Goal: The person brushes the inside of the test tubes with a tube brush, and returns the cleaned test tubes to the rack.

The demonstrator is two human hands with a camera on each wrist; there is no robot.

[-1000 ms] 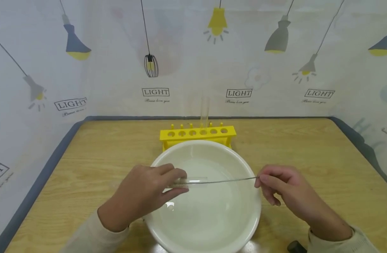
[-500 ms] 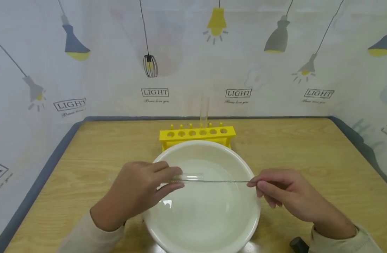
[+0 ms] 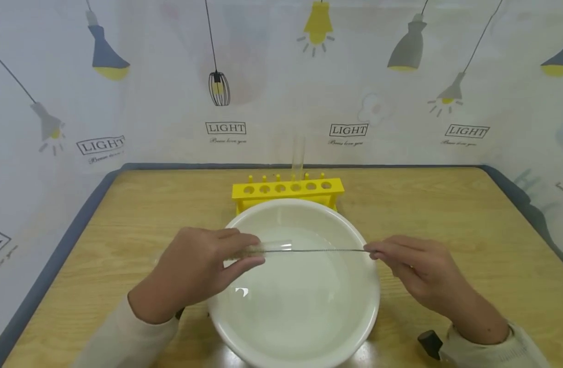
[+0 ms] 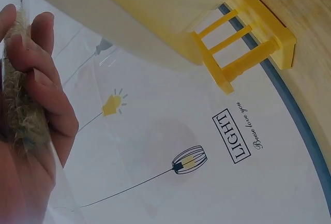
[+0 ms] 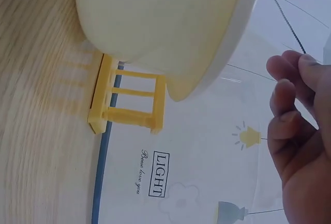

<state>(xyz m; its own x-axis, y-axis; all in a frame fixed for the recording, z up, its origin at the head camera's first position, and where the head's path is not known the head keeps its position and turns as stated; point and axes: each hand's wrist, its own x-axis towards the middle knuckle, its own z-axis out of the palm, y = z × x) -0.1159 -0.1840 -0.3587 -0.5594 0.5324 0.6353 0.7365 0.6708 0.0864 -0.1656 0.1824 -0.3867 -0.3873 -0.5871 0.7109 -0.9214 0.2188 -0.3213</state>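
My left hand (image 3: pixel 198 263) grips a clear glass test tube (image 3: pixel 278 245) lying roughly level over the white basin (image 3: pixel 370 306). Inside the tube, bristles of a test tube brush (image 4: pixel 23 87) show between the fingers in the left wrist view. The brush's thin twisted wire handle (image 3: pixel 327 250) runs out of the tube's mouth to the right. Its far end is pinched between the thumb and fingers of my right hand (image 3: pixel 421 266), over the basin's right rim. Water appears to lie in the basin.
Behind the basin stands a yellow test tube rack (image 3: pixel 288 189) with one clear test tube (image 3: pixel 298 158) upright in it. A dark cylindrical object (image 3: pixel 430 343) is by the right sleeve on the wooden table (image 3: pixel 138 214). A printed cloth (image 3: pixel 281 92) hangs behind.
Holding the tube, my left hand has shifted slightly left. The right hand first moved left with the brush handle, then stayed near the basin's right rim, its fingers turned over more.
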